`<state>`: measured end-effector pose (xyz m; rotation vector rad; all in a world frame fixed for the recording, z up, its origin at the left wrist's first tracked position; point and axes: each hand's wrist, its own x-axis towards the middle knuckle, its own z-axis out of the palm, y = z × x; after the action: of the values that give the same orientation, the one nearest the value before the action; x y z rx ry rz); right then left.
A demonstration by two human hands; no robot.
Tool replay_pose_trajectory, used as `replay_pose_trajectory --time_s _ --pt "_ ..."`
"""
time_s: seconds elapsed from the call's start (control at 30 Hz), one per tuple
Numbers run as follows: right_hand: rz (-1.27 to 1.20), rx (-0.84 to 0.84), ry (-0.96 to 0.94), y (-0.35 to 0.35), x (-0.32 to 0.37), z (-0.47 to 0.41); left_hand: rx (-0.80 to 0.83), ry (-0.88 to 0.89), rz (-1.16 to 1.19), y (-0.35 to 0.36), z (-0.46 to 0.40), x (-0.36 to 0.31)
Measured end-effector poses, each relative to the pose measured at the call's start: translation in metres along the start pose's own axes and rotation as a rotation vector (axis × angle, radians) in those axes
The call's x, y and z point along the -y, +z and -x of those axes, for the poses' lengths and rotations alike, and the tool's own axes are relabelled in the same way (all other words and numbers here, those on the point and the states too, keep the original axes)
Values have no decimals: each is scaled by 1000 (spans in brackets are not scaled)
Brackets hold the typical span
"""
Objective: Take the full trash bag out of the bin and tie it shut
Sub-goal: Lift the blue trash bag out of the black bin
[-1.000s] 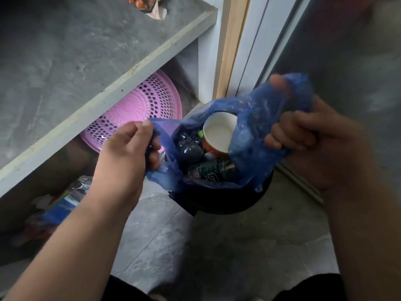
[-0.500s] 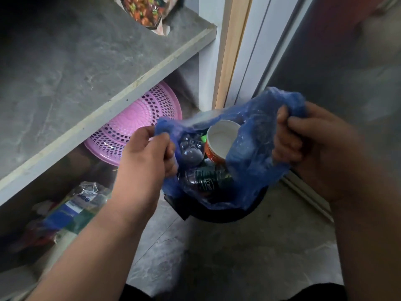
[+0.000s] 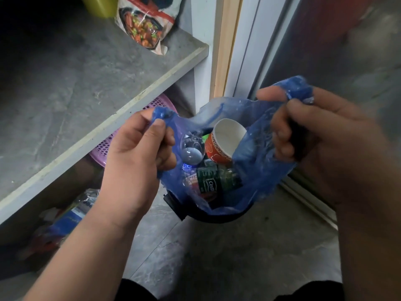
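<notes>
A blue plastic trash bag [image 3: 258, 170] sits in a small black bin [image 3: 208, 216] on the floor, its upper part raised above the rim. My left hand [image 3: 134, 153] pinches the bag's left edge. The right edge is bunched in my right hand [image 3: 321, 131]. The mouth gapes between the two hands. Inside I see an orange paper cup [image 3: 225, 140], a clear plastic bottle [image 3: 193, 146] and a green-labelled bottle [image 3: 212, 181].
A grey stone shelf [image 3: 86, 88] runs along the left with a printed food packet [image 3: 147, 20] on it. A pink perforated basket [image 3: 102, 148] and plastic packets [image 3: 71, 211] lie underneath. A wooden door frame [image 3: 225, 40] stands behind the bin. Grey floor tiles [image 3: 195, 257] lie in front.
Both hands have regripped the bag's edges and pulled them up and apart. The bag has risen a little out of the bin.
</notes>
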<state>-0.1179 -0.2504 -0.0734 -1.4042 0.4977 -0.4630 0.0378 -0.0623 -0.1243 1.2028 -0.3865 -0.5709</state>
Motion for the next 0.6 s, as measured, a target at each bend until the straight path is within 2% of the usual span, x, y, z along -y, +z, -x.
replay_pose_trajectory --time_s 0.1,0.23,0.37,0.47,0.6 --pt "-38 31 -58 8 24 5 30 30 -38 10 1 -20" --pt "-165 -103 18 19 83 7 -29 9 -83 37 -1 -83" --pt "33 -249 96 15 177 4 -90 -63 -191 74 -4 -177" --pt "223 -334 159 16 253 17 -89 -180 -232 106 6 -256" --pt "319 -339 255 25 360 53 -54 -240 -323 155 36 -374"
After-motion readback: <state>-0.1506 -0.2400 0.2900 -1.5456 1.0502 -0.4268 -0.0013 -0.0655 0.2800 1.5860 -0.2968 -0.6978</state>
